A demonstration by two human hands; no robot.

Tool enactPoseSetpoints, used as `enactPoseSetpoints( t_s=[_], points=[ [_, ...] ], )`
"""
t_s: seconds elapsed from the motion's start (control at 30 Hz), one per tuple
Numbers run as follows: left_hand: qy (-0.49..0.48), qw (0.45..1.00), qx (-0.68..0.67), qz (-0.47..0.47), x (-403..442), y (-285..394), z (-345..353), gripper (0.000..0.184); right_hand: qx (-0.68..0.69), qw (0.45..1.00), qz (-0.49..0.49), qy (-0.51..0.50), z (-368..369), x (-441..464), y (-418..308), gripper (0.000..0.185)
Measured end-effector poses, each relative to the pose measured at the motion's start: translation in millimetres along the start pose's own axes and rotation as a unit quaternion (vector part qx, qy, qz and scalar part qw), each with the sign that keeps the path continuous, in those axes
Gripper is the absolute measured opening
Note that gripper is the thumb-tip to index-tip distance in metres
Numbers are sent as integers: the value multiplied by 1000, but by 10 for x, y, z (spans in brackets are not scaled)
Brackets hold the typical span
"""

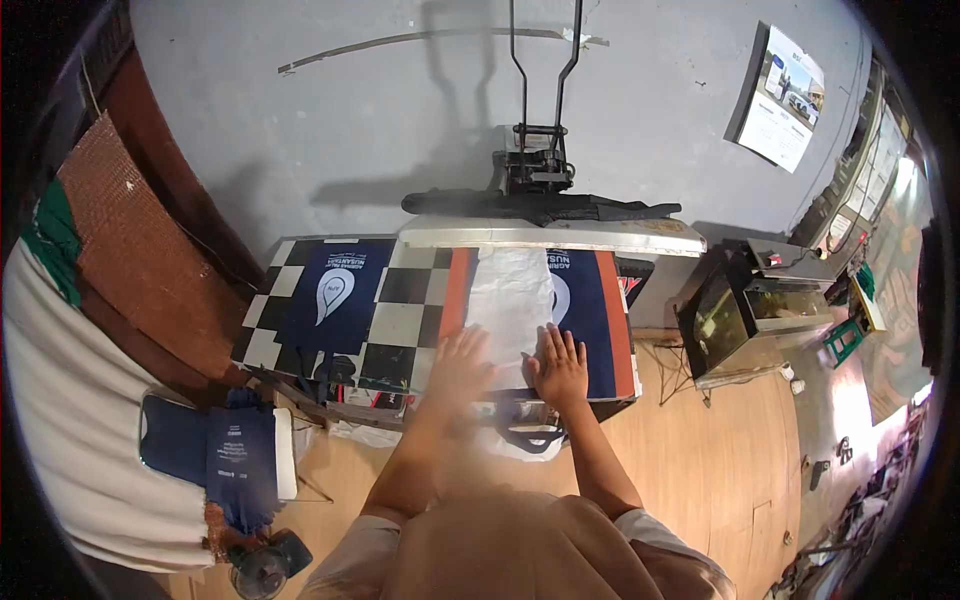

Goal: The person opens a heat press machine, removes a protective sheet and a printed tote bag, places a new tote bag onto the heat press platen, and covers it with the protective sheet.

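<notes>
A white sheet (510,300) lies over part of a navy printed bag (590,340) on the lower bed of a heat press. My left hand (463,358) rests flat at the sheet's left edge, fingers spread, partly blurred by a smear in the view. At its lower right edge, my right hand (560,368) lies with fingers apart, touching sheet and bag. The press's raised upper plate (560,238) stands behind the bed. To the left, another navy bag (335,290) with a white print lies on a checkered table (410,320).
More navy bags (240,455) are stacked on a stand at the lower left, near a white curtain (90,410). A glass tank (740,315) stands at the right. A calendar (782,98) hangs on the grey wall.
</notes>
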State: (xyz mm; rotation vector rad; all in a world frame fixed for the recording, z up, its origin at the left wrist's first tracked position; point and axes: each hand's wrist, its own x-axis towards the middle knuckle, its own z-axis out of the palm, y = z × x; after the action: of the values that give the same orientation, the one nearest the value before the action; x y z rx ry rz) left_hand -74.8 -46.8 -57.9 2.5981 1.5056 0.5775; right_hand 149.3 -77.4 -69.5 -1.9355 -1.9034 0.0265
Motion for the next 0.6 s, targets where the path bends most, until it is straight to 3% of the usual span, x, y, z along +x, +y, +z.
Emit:
enactPoseSetpoints(
  t_s=[0.23,0.33,0.47,0.6],
  points=[
    [-138,983,6,-124,305,272,-90,59,3,1000,3,-7,-35,-8,-27,70],
    [53,998,-17,6,452,289,394,52,-8,1000,-13,8,73,-5,40,69],
    [-6,1000,-21,-5,398,434,475,55,-17,1000,-21,8,57,-11,51,68],
    [4,1000,-16,8,306,235,314,58,-14,1000,-10,-9,34,-16,33,69]
  ],
)
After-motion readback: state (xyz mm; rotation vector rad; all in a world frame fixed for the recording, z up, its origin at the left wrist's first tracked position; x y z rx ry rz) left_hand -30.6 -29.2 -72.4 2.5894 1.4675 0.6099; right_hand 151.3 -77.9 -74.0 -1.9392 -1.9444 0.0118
